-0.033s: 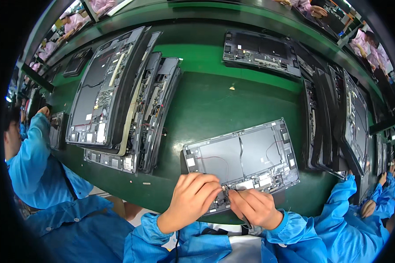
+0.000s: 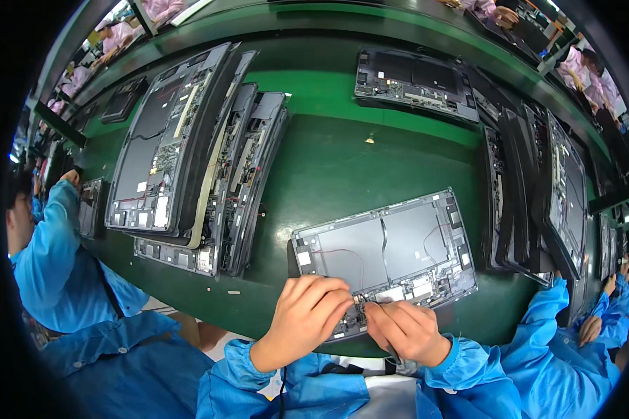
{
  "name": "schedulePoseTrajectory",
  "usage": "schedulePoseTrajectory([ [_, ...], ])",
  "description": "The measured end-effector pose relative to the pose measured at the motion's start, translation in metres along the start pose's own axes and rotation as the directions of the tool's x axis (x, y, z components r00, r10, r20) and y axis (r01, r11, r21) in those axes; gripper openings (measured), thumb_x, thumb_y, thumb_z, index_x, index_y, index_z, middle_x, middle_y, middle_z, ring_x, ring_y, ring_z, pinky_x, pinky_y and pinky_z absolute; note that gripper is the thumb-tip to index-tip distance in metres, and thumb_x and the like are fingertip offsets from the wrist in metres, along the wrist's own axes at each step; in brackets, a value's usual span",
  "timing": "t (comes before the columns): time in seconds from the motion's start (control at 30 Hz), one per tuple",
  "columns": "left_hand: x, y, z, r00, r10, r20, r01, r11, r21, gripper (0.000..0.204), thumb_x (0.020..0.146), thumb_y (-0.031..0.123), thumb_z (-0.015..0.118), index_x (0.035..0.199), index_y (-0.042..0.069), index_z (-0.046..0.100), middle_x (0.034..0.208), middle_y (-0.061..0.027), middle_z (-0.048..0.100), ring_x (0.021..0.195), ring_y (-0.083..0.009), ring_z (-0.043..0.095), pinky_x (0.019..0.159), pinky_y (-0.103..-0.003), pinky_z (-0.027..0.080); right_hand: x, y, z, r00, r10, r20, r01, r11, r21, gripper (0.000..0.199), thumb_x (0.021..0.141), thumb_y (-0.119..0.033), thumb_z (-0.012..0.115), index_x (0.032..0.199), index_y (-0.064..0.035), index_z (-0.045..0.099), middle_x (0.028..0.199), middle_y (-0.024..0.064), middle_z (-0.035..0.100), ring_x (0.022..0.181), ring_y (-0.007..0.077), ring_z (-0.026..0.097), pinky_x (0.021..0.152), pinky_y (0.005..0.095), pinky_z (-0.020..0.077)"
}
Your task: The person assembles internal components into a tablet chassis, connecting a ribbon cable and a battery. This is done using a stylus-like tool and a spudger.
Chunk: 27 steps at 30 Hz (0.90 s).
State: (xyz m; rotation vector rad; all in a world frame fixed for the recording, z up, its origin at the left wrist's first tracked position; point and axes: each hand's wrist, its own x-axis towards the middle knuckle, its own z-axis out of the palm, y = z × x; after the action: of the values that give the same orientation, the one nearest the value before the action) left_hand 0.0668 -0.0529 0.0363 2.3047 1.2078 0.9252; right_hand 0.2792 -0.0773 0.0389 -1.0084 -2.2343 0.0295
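Note:
An opened tablet (image 2: 416,237) with its inside bare lies slightly turned on the green bench in front of me. It shows grey battery cells, a black cable down the middle, thin red wires and a circuit board along the near edge. Above the near left part of that board, my left hand (image 2: 307,311) is closed, fingertips pinched close to the small parts. My right hand (image 2: 407,332) is also closed in a pinch, its fingertips just right of the left ones. Whatever the fingers hold is too small or hidden to name.
Stacked opened tablets (image 2: 143,150) stand at the left, with another leaning stack (image 2: 566,188) at the right. One more opened tablet (image 2: 416,80) lies at the back. A co-worker's blue sleeve (image 2: 49,244) is at the left; another blue sleeve (image 2: 538,321) is close on the right.

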Motion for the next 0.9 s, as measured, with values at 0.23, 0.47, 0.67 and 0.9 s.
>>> schedulePoseTrajectory([
  [0.23,0.018,0.004,-0.012,0.989,-0.042,0.14,0.043,0.999,-0.004,0.018,0.081,0.013,0.08,0.094,0.01,0.07,0.1,-0.0019,0.066,0.089,-0.0233,0.063,0.074,-0.036,0.045,0.004,-0.004,-0.004,0.978,0.209,-0.011,-0.208,0.977,0.046,0.023,0.074,-0.002,0.078,0.094,-0.0007,0.069,0.073,0.0036,0.061,0.058,0.0158,0.062,0.049,0.027,0.0491],
  [0.47,0.055,-0.004,-0.026,0.884,-0.224,0.41,0.197,0.974,0.108,0.017,0.085,0.02,0.076,0.094,0.01,0.065,0.092,-0.0063,0.061,0.076,-0.0322,0.066,0.062,-0.043,0.051,0.005,-0.006,-0.005,0.95,0.313,0.006,-0.308,0.93,0.201,0.018,0.077,0.0,0.077,0.093,-0.0012,0.069,0.073,0.0053,0.061,0.058,0.0193,0.063,0.05,0.0312,0.0518],
  [0.67,0.015,-0.021,-0.02,0.967,0.065,0.245,-0.039,0.993,-0.11,0.015,0.082,0.003,0.074,0.096,0.006,0.069,0.096,-0.0079,0.068,0.085,-0.0306,0.069,0.075,-0.042,0.057,0.001,0.003,-0.002,0.942,0.335,-0.016,-0.311,0.892,0.329,0.017,0.079,0.001,0.076,0.095,-0.0006,0.07,0.081,0.0074,0.068,0.061,0.0218,0.066,0.053,0.0324,0.0538],
  [0.9,-0.027,-0.015,-0.012,0.972,0.236,0.005,-0.237,0.971,0.028,0.023,0.069,0.008,0.075,0.091,0.004,0.071,0.096,-0.0095,0.073,0.097,-0.0329,0.071,0.097,-0.052,0.056,0.001,0.007,-0.003,0.945,0.326,-0.01,-0.298,0.876,0.379,0.019,0.078,0.003,0.076,0.096,0.0013,0.07,0.081,0.0086,0.068,0.061,0.0216,0.066,0.052,0.0314,0.0527],
])
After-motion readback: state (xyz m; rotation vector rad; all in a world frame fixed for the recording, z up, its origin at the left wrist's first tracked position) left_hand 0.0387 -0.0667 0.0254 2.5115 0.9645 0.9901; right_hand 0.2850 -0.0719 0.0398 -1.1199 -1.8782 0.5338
